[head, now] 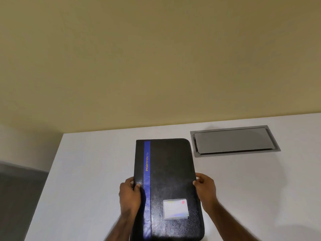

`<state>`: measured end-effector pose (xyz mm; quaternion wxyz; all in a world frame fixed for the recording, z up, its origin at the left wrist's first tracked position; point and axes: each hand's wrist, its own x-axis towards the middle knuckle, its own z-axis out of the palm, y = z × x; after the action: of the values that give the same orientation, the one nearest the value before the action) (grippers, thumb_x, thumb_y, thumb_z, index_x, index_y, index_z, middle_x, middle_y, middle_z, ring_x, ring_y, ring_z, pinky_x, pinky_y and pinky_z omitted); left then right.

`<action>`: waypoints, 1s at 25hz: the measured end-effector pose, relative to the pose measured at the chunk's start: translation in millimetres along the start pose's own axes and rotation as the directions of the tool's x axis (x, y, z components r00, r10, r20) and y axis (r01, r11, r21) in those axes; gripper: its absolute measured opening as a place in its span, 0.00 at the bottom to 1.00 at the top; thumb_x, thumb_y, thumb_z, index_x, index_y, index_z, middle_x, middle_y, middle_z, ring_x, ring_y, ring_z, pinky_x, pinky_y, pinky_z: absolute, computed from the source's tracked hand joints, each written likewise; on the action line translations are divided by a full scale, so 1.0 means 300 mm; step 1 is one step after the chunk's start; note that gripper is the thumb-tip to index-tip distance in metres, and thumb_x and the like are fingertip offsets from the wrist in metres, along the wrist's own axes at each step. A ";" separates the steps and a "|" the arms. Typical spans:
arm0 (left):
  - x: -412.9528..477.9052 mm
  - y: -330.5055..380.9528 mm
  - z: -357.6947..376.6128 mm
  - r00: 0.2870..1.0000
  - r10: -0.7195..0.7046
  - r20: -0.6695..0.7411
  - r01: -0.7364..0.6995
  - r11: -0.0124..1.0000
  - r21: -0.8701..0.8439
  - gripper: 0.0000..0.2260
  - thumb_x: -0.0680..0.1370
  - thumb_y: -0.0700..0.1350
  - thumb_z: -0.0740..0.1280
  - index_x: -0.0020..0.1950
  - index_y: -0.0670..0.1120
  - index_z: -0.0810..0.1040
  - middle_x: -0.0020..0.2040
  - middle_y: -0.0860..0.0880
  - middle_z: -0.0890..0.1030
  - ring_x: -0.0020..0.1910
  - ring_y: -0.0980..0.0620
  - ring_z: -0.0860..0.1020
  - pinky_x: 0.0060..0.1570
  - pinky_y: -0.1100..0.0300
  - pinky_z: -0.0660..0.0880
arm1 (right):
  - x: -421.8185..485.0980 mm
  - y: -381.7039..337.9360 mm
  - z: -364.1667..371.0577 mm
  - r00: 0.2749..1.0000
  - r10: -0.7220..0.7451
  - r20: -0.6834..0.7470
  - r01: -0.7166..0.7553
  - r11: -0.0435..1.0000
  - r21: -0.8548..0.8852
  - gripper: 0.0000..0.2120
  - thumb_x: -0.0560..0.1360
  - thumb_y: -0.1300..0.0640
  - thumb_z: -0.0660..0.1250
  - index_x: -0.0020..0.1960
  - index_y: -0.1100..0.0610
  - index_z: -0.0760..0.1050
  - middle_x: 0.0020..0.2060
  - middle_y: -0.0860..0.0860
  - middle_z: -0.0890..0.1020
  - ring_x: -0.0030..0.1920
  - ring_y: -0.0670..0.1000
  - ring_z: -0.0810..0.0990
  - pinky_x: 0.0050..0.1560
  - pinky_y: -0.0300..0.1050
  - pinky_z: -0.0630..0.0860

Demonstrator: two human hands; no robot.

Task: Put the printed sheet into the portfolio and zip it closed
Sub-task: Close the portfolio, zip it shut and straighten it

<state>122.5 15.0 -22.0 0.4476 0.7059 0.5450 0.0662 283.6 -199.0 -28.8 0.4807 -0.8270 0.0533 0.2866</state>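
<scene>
On the white surface (90, 171) near the front edge lies one black zip portfolio (168, 185), closed, blue stripe down its left side, one clear card pocket (175, 209) low on the cover. We hold it at both long edges: left hand (129, 197) grip wrapped on the spine side, right hand (205, 189) grip pinching the opposite edge. We judge it stiff-backed, moderately light, cover slightly slick; edges give best hold. Printed sheet: none in view. One grey cable hatch (234, 140) beyond
</scene>
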 end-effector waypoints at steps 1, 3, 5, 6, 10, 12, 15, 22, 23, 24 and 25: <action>0.014 0.021 0.014 1.000 0.005 -0.006 -0.005 1.000 -0.004 0.12 0.77 0.37 0.68 0.58 0.48 0.83 0.46 0.51 0.86 0.46 0.47 0.84 0.51 0.50 0.80 | 0.027 -0.013 -0.006 1.000 0.013 -0.012 -0.013 1.000 0.023 0.18 0.78 0.68 0.62 0.48 0.47 0.83 0.48 0.50 0.86 0.47 0.53 0.84 0.53 0.53 0.83; 0.040 0.060 0.038 1.000 0.016 -0.022 -0.016 1.000 0.006 0.12 0.77 0.37 0.68 0.58 0.48 0.83 0.46 0.50 0.87 0.46 0.47 0.84 0.50 0.51 0.80 | 0.083 -0.043 -0.013 0.999 0.038 -0.037 -0.036 0.998 0.055 0.17 0.78 0.69 0.61 0.54 0.53 0.84 0.51 0.52 0.86 0.48 0.54 0.84 0.53 0.52 0.83; 0.067 0.087 0.057 0.999 0.031 -0.023 -0.030 0.999 0.020 0.12 0.77 0.37 0.68 0.58 0.48 0.83 0.47 0.48 0.87 0.46 0.46 0.84 0.50 0.51 0.80 | 0.131 -0.074 -0.012 0.997 0.056 -0.050 -0.052 0.996 0.070 0.18 0.77 0.70 0.60 0.55 0.56 0.84 0.51 0.53 0.86 0.48 0.54 0.84 0.51 0.50 0.82; 0.080 0.096 0.065 0.999 0.037 -0.016 -0.037 0.999 0.023 0.12 0.77 0.37 0.68 0.58 0.47 0.83 0.48 0.48 0.87 0.46 0.46 0.84 0.51 0.50 0.80 | 0.150 -0.088 -0.010 0.997 0.057 -0.050 -0.054 0.996 0.070 0.18 0.76 0.71 0.60 0.55 0.56 0.84 0.51 0.53 0.86 0.47 0.55 0.84 0.47 0.47 0.83; 0.127 0.126 0.087 0.999 0.027 0.023 -0.028 0.999 0.038 0.14 0.78 0.35 0.65 0.61 0.46 0.83 0.52 0.47 0.86 0.49 0.44 0.84 0.55 0.46 0.81 | 0.210 -0.114 -0.003 0.997 0.048 -0.058 -0.045 0.998 0.040 0.19 0.76 0.71 0.59 0.56 0.58 0.84 0.53 0.54 0.86 0.48 0.55 0.83 0.47 0.45 0.83; 0.146 0.133 0.094 0.999 0.014 0.032 -0.015 0.999 0.047 0.15 0.78 0.35 0.65 0.63 0.46 0.82 0.54 0.47 0.86 0.51 0.43 0.84 0.57 0.46 0.80 | 0.229 -0.113 -0.001 0.997 0.046 -0.058 -0.044 0.999 0.029 0.18 0.78 0.70 0.59 0.58 0.58 0.83 0.55 0.54 0.85 0.50 0.56 0.82 0.55 0.51 0.82; 0.158 0.135 0.104 0.999 0.006 0.045 -0.008 0.998 0.057 0.16 0.79 0.35 0.64 0.64 0.45 0.81 0.56 0.46 0.85 0.53 0.42 0.83 0.59 0.45 0.80 | 0.246 -0.112 0.002 0.997 0.035 -0.062 -0.034 0.999 0.019 0.18 0.78 0.69 0.59 0.59 0.58 0.82 0.57 0.55 0.85 0.49 0.55 0.81 0.55 0.50 0.81; 0.171 0.109 0.098 0.996 0.036 0.086 -0.039 0.999 0.035 0.16 0.79 0.33 0.62 0.62 0.46 0.82 0.51 0.48 0.85 0.50 0.44 0.84 0.55 0.47 0.81 | 0.251 -0.124 0.021 0.999 0.006 -0.052 -0.007 1.000 -0.028 0.15 0.80 0.67 0.60 0.59 0.58 0.82 0.57 0.55 0.85 0.52 0.57 0.83 0.51 0.46 0.81; 0.174 0.112 0.096 0.994 0.050 0.097 -0.054 0.998 0.040 0.16 0.79 0.32 0.62 0.61 0.46 0.82 0.51 0.49 0.85 0.49 0.44 0.84 0.55 0.47 0.81 | 0.253 -0.124 0.022 0.998 0.003 -0.056 -0.005 0.999 -0.035 0.15 0.80 0.66 0.60 0.59 0.58 0.82 0.57 0.55 0.85 0.51 0.56 0.83 0.50 0.45 0.81; 0.179 0.116 0.094 0.993 0.063 0.104 -0.069 0.996 0.055 0.17 0.78 0.32 0.61 0.60 0.46 0.82 0.52 0.47 0.85 0.49 0.44 0.84 0.55 0.46 0.81 | 0.255 -0.124 0.023 0.998 -0.001 -0.060 -0.002 0.999 -0.041 0.14 0.81 0.66 0.60 0.59 0.58 0.83 0.56 0.55 0.85 0.49 0.55 0.83 0.48 0.43 0.80; 0.185 0.119 0.093 0.991 0.073 0.109 -0.081 0.994 0.076 0.17 0.77 0.32 0.61 0.60 0.46 0.82 0.54 0.45 0.84 0.49 0.43 0.84 0.56 0.44 0.81 | 0.256 -0.124 0.023 0.998 -0.003 -0.063 0.001 0.999 -0.043 0.14 0.81 0.65 0.60 0.58 0.58 0.83 0.56 0.54 0.85 0.47 0.53 0.82 0.46 0.40 0.79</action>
<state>186.0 45.1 -35.1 0.4445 0.7463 0.4949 0.0240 357.8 -159.1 -43.3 0.4611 -0.8459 0.0614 0.2609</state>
